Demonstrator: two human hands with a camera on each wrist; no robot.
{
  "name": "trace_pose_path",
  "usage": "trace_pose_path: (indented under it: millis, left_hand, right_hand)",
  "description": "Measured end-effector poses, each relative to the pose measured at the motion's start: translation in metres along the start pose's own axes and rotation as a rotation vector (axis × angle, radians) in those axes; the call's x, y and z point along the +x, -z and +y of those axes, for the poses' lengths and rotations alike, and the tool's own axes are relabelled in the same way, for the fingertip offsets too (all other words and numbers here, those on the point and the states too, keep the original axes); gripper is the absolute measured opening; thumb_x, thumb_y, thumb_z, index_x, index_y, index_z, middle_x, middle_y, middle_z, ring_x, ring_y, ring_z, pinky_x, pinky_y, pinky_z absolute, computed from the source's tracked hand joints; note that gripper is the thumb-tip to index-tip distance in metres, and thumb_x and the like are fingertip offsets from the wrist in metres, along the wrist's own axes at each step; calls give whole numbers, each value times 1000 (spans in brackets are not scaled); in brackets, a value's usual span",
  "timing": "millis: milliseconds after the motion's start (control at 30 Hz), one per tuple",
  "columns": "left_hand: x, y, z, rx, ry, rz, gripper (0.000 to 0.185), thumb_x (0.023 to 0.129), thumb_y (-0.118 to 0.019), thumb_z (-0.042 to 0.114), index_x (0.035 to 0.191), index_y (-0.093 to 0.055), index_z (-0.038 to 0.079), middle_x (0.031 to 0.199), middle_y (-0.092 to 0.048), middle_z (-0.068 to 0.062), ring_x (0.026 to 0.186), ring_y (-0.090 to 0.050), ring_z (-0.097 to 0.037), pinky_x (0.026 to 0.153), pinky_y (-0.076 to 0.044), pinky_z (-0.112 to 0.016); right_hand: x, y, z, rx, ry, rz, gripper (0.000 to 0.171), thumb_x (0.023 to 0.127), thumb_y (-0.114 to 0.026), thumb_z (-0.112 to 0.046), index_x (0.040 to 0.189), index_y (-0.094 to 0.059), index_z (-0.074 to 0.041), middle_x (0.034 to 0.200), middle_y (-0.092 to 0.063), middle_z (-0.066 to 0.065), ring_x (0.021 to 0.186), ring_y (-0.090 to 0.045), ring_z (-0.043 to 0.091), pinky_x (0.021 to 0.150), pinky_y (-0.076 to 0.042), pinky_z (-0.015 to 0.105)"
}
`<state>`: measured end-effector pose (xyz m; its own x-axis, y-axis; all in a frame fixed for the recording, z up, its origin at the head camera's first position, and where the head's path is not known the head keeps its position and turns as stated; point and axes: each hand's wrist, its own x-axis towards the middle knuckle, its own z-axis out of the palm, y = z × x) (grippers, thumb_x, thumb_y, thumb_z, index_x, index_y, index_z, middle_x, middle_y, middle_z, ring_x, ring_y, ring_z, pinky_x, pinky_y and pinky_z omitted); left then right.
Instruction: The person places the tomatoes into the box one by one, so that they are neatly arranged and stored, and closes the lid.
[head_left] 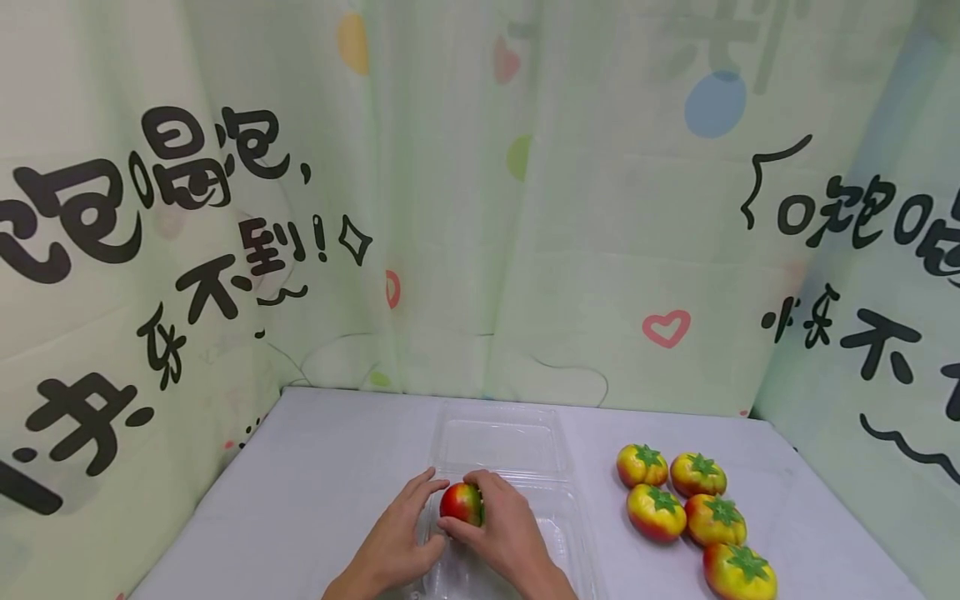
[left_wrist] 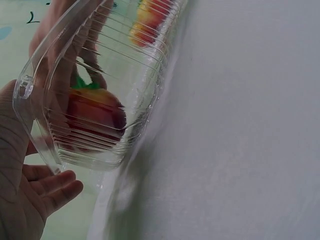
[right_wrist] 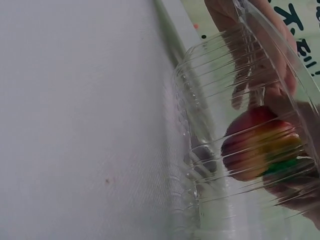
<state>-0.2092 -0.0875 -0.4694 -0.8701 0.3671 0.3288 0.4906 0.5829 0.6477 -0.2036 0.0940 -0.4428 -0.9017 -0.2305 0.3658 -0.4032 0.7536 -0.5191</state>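
Observation:
My right hand (head_left: pixel 510 525) holds a red, yellow and green tomato (head_left: pixel 460 503) between thumb and fingers, low in the far-left part of a clear plastic clamshell box (head_left: pixel 581 542). Through the ribbed wall the same tomato (right_wrist: pixel 250 142) shows in the right wrist view, its green leafy cap turned sideways. My left hand (head_left: pixel 401 533) is at the box's left side, beside the tomato. In the left wrist view, loosely extended fingers (left_wrist: pixel 52 192) of that hand lie by the box's corner; whether they touch it is hard to tell.
Several more ribbed yellow-red tomatoes with green caps (head_left: pixel 726 522) stand grouped on the white tabletop (head_left: pixel 315 475) to the right of the box. The box's lid (head_left: pixel 498 442) lies folded back, away from me. Pale printed curtains (head_left: pixel 600 250) enclose the back and sides.

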Motion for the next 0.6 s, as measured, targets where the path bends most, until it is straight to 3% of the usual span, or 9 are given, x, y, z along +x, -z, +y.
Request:
trace_pose_path:
  millis: [233, 433, 600]
  left_hand:
    - [-1, 0, 1, 15, 0, 5, 56, 77, -64, 16, 132, -53, 10, 145, -42, -17, 127, -48, -34, 98, -44, -55]
    - [-1, 0, 1, 26, -36, 29, 55, 78, -65, 15, 131, -53, 10, 143, -44, -18, 125, -50, -34, 96, -45, -55]
    - [-1, 0, 1, 26, -43, 29, 54, 78, -65, 15, 131, -53, 10, 142, -44, -19, 125, -49, -35, 97, -44, -56]
  right_hand:
    - [2, -6, 1, -17, 0, 9, 53, 73, -77, -48, 108, -61, -12, 100, -64, -2, 83, -58, 12, 74, -55, 31]
    - [2, -7, -1, -20, 8, 28, 62, 76, -73, -52, 116, -62, -6, 107, -66, 4, 92, -62, 19, 83, -56, 41]
    - [-1, -4, -3, -47, 6, 53, 64, 75, -70, -57, 115, -63, -7, 108, -66, 5, 96, -63, 21, 84, -55, 42]
